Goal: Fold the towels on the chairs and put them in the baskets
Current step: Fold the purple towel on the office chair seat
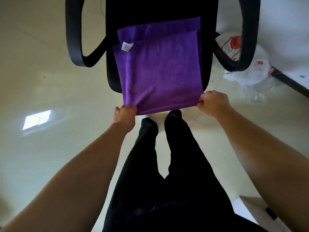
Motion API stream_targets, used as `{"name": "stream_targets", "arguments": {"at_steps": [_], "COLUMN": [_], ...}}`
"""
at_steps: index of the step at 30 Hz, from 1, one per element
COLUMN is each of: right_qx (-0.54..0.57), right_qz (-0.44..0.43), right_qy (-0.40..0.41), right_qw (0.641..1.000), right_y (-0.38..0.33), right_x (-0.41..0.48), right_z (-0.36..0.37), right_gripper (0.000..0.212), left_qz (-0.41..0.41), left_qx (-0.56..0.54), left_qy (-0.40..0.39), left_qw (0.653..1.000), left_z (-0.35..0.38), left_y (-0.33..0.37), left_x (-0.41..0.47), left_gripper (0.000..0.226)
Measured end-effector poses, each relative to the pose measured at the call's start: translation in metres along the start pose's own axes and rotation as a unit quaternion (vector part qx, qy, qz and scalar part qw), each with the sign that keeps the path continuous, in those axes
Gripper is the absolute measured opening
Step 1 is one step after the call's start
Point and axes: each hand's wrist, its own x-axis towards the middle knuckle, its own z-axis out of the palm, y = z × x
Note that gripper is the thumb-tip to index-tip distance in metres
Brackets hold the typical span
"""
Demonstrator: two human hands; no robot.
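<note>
On black chair seat (111,77), 12 o'clock from the person: purple towel (158,69), partly folded, at least two layers stacked. A further layer shows at the towel's 12 o'clock. Near edge hangs off the seat front toward 6 o'clock.

Left hand (124,114) pinches the near-left corner, fingers (127,107) curled onto the cloth. Right hand (213,102) pinches the near-right corner, fingers (203,98) likewise closed on the hem. Edge is pulled fairly taut between them, with small creases fanning from the left corner.

Handling, judged: soft, limp and light, probably microfibre. No stiffness, so it will sag wherever unsupported. Not fragile. The nap should grip well, but stacked layers may slide apart if lifted unevenly. Best hold is the two near corners, as now, pinching all layers together and kept level.

Writing: white tag (127,46) at the top layer's 10 o'clock corner, print too small to read. No brand visible. Plastic bags (250,76) on the floor at 3 o'clock of the chair carry red print, unreadable. No basket in view.
</note>
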Motion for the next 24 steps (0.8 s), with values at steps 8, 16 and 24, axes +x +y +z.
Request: {"name": "stream_targets", "arguments": {"at_steps": [8, 16, 24], "right_qx": [0.059, 0.311, 0.384], "right_qz": [0.002, 0.055, 0.097], "right_qy": [0.123, 0.178, 0.227], "right_qw": [0.991, 0.932, 0.89], "right_y": [0.008, 0.001, 0.003], "right_x": [0.034, 0.114, 0.202], "right_z": [-0.064, -0.118, -0.133], "right_gripper": [0.026, 0.033, 0.038], "left_qz": [-0.023, -0.108, -0.116], "left_qx": [-0.02, -0.092, -0.12], "left_qy": [0.08, 0.181, 0.253], "left_qw": [0.996, 0.973, 0.953], "left_z": [-0.063, -0.142, -0.172], "left_y": [-0.017, -0.045, -0.064], "left_x": [0.044, 0.117, 0.185], "left_gripper": [0.032, 0.04, 0.051]}}
